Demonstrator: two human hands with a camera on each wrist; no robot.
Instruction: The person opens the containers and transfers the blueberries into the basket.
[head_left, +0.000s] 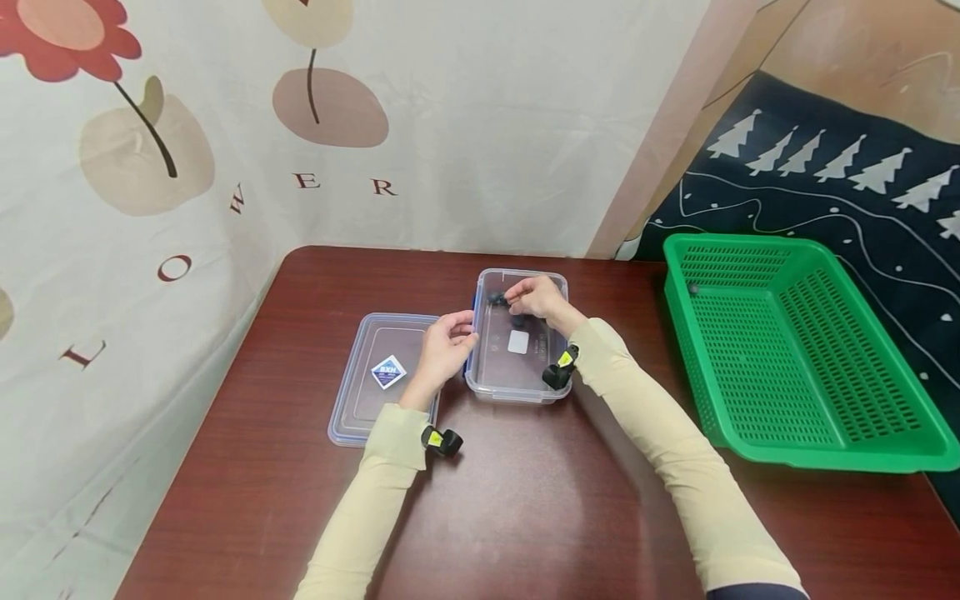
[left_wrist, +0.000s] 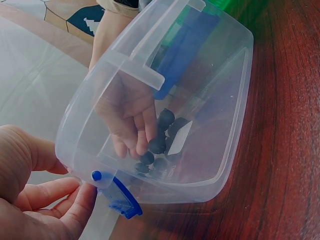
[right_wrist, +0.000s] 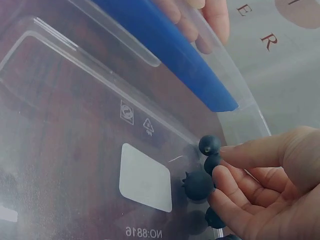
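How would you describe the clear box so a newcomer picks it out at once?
On the red-brown table, look near its far edge. Between the flat lid on the left and the green basket on the right stands the box. Unlike either neighbour, it holds a cluster of dark berries.

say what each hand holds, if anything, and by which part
The left hand holds the clear box by its left rim. The right hand touches dark berries; whether it grips any cannot be told.

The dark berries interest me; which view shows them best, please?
Right wrist: dark berries appear closest and largest. Left wrist shows them through the clear box; head, only small dark shapes by the right hand.
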